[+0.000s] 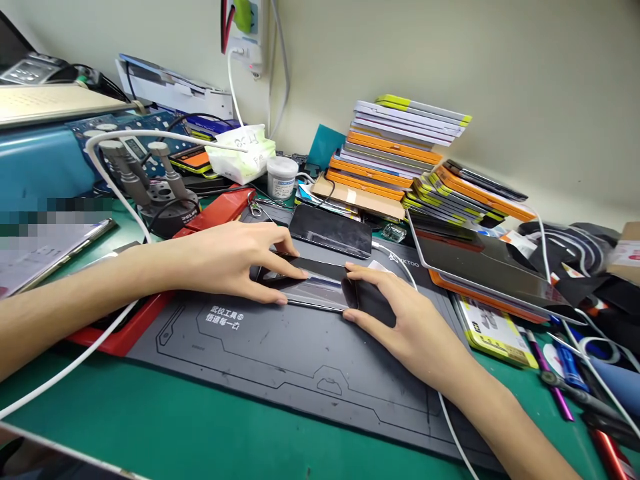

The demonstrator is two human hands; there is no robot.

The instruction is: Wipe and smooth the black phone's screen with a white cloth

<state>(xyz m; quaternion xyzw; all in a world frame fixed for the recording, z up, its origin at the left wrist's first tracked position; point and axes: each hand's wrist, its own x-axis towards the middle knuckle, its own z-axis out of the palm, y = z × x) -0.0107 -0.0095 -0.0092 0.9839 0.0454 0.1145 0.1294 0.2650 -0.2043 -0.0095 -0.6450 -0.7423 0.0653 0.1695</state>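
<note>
A dark, glossy smartphone [320, 291] lies lengthwise on the grey work mat [280, 353], its screen side up and reflecting light. My left hand [235, 257] grips its left end: the thumb presses the near edge, one finger rests on the glass and others reach the far edge. At the right end, my right hand [400, 320] holds the phone between thumb and index finger; its other fingers are hidden. Just behind lies a second dark phone [330, 230], flat on the mat, with a white cable [395, 257] at its right corner.
A red tool or tray [120, 333] lies under my left forearm, and a white cable [75, 363] crosses there. Stacked orange and grey boxes [390, 153], a white jar [281, 179] and a screwdriver stand [167, 207] stand behind. Tablets [480, 257] and pens [550, 377] lie right.
</note>
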